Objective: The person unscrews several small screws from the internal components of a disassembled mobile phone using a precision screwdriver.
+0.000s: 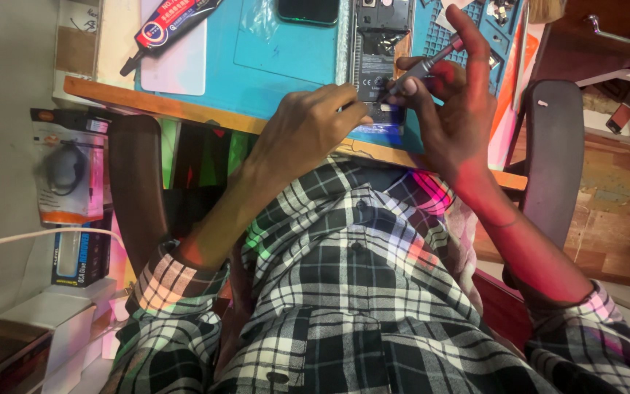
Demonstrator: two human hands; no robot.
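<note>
Lying top left on the mat (286, 51), a red-and-black glue tube (169, 25).

The person wears a button-front shirt (359, 292) in a black, grey and white check, with small dark buttons down the placket. Both sleeves are rolled up to about the elbow, the cuffs folded back. Pink, green and purple light tints the fabric in patches.

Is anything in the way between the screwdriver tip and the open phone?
Nothing visible. The right hand holds the screwdriver with its tip down at the opened phone, and the left hand rests beside it, not across it.
</note>
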